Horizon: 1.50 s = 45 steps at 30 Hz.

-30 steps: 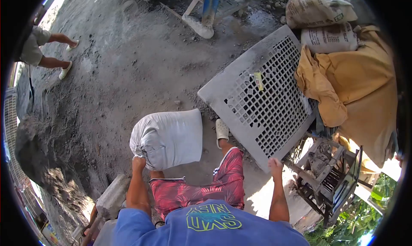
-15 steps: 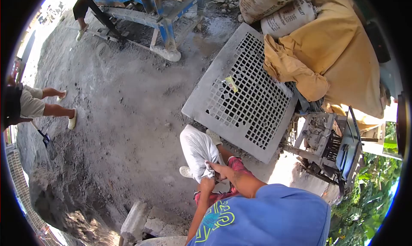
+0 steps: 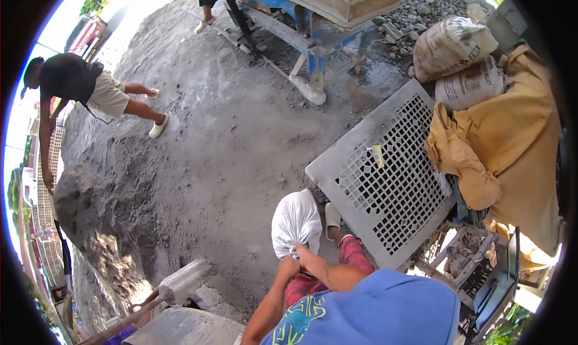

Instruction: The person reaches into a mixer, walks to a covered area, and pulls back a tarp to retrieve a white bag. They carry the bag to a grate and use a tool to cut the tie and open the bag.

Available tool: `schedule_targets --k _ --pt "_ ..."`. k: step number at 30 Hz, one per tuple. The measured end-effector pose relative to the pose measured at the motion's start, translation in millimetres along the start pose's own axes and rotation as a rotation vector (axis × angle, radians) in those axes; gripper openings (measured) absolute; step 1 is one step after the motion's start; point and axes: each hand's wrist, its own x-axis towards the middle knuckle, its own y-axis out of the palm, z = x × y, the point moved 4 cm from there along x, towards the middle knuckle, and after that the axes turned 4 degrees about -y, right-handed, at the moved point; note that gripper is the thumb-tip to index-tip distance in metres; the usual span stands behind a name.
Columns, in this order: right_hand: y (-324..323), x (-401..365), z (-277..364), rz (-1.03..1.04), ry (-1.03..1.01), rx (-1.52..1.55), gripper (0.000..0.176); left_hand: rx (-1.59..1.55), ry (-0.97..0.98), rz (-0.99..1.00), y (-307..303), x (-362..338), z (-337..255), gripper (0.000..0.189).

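Observation:
A full white sack (image 3: 296, 218) hangs in front of my legs, its cloth gathered into tight folds toward the neck. My left hand (image 3: 289, 265) is closed around the bunched neck. Right beside it, my right hand (image 3: 306, 256) also grips the twisted top of the sack. The sack's rounded bottom points away from me over the grey ground, close to my shoe (image 3: 332, 215).
A perforated grey panel (image 3: 352, 164) lies to the right, with stacked printed sacks (image 3: 451, 50) and an orange tarp (image 3: 518, 128) beyond. A blue metal frame (image 3: 316, 62) stands ahead. A person (image 3: 72, 80) bends at the left near a sand pile (image 3: 114, 182); another person's leg (image 3: 208, 12) shows farther off.
My view has turned left. The sack's neck is now bunched tighter, with both hands close together on it. The person at the left has bent forward, arm reaching down.

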Motion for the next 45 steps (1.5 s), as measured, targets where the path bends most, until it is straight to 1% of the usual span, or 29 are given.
schedule_targets --k 1,2,3,4,6,10,12,15,17,18,20,21,22,23,24,25,27,29,30,32,34,35,36,37,38,40,42,44,45 --pt "-0.3 11.9 -2.1 -0.025 0.016 -0.001 0.047 0.128 0.109 0.000 -13.2 -10.8 -17.6 0.032" --pt "22.3 -27.0 -6.1 -0.067 0.048 -0.003 0.048 0.243 0.206 0.017 -20.9 -19.0 -33.2 0.031" --pt "35.6 -73.1 -3.6 -0.141 -0.024 0.001 0.038 -0.131 -0.158 0.098 -16.5 -22.6 -29.3 0.033" --pt "15.1 -49.1 -7.9 -0.082 0.036 -0.045 0.035 -0.170 -0.206 0.129 13.6 -34.1 -12.8 0.033" --pt "-6.2 -23.3 8.1 0.082 -0.143 -0.004 0.032 -0.225 -0.061 -0.013 38.3 2.4 -10.8 0.038" --pt "-10.9 -34.0 25.5 -0.002 -0.059 -0.086 0.024 -0.282 -0.120 0.296 30.5 1.0 -37.4 0.043" --pt "-1.6 -26.4 21.0 -0.043 0.014 -0.213 0.023 -0.333 -0.117 0.191 -1.6 -4.5 -43.3 0.044" --pt "10.6 -36.8 23.6 0.008 -0.030 -0.314 0.023 -0.259 -0.116 0.312 20.7 -7.7 -21.9 0.046" --pt "6.6 -38.8 34.1 0.068 -0.067 -0.443 0.026 -0.322 0.084 0.313 53.5 12.0 -23.7 0.048" --pt "2.9 -29.4 48.4 0.056 -0.085 -0.450 0.026 -0.331 0.105 0.311 61.9 23.5 -26.4 0.048" --pt "1.2 -33.9 47.1 -0.085 -0.094 -0.684 0.037 -0.512 0.489 -0.039 55.1 5.1 -38.0 0.054" --pt "10.9 -47.8 57.6 -0.115 -0.396 -0.849 0.043 -0.535 0.472 0.040 61.8 7.1 -36.0 0.060" --pt "16.7 -47.9 67.3 -0.197 -0.292 -0.985 0.034 -0.514 0.377 0.257 52.5 0.8 -36.5 0.062" --pt "5.7 -42.1 65.2 -0.272 -0.146 -1.110 0.026 -0.343 0.192 0.368 50.7 -7.3 -31.1 0.065" --pt "13.2 -52.4 58.1 -0.190 -0.031 -1.022 0.026 -0.247 0.156 0.357 28.4 -23.5 -33.5 0.066" --pt "-16.4 -18.0 68.3 -0.101 -0.159 -1.095 0.024 -0.231 0.152 0.354 15.8 -34.4 -31.3 0.064" --pt "-4.6 -32.7 71.3 -0.129 -0.074 -1.040 0.026 -0.395 0.156 0.171 45.8 -34.3 -2.7 0.058" --pt "-19.6 -22.9 86.3 -0.104 -0.030 -1.320 0.040 -0.489 0.045 0.182 64.8 -26.6 33.2 0.053" --pt "-14.8 -21.9 93.6 -0.118 -0.021 -1.324 0.040 -0.527 -0.005 0.102 66.1 -20.1 48.3 0.049" --pt "-19.4 -23.6 105.5 -0.414 0.309 -1.744 0.054 -0.578 -0.059 0.034 67.4 -9.2 56.0 0.046" --pt "-17.0 -22.7 106.9 -0.388 0.337 -1.842 0.061 -0.772 -0.112 -0.074 48.8 2.6 48.8 0.042" --pt "-4.0 -27.7 106.0 -0.261 0.288 -1.977 0.058 -0.784 -0.118 -0.081 52.8 14.5 42.6 0.042" --pt "5.7 -30.2 105.2 -0.123 0.236 -2.105 0.056 -1.075 -0.161 -0.002 64.5 27.6 34.3 0.041" --pt "-39.1 16.9 121.8 0.046 0.148 -2.199 0.052 -1.364 -0.197 0.078 72.8 36.2 23.8 0.041" --pt "-27.4 7.9 119.6 0.051 0.150 -2.213 0.052 -1.374 -0.198 0.065 75.3 40.6 12.5 0.041" --pt "4.5 -22.7 112.2 -0.197 0.189 -2.443 0.047 -0.970 -0.111 -0.088 73.2 47.2 -7.4 0.040" --pt "-3.1 -36.4 121.7 -0.075 0.163 -2.324 0.050 -0.912 -0.147 -0.212 57.3 33.3 -23.6 0.040" --pt "20.2 -70.3 131.3 0.092 -0.433 -1.886 0.054 -0.859 -0.225 -0.402 58.6 27.6 -30.7 0.034" --pt "24.6 -71.7 142.1 0.089 -0.596 -1.929 0.061 -0.920 -0.282 -0.389 54.0 20.1 -39.4 0.032"
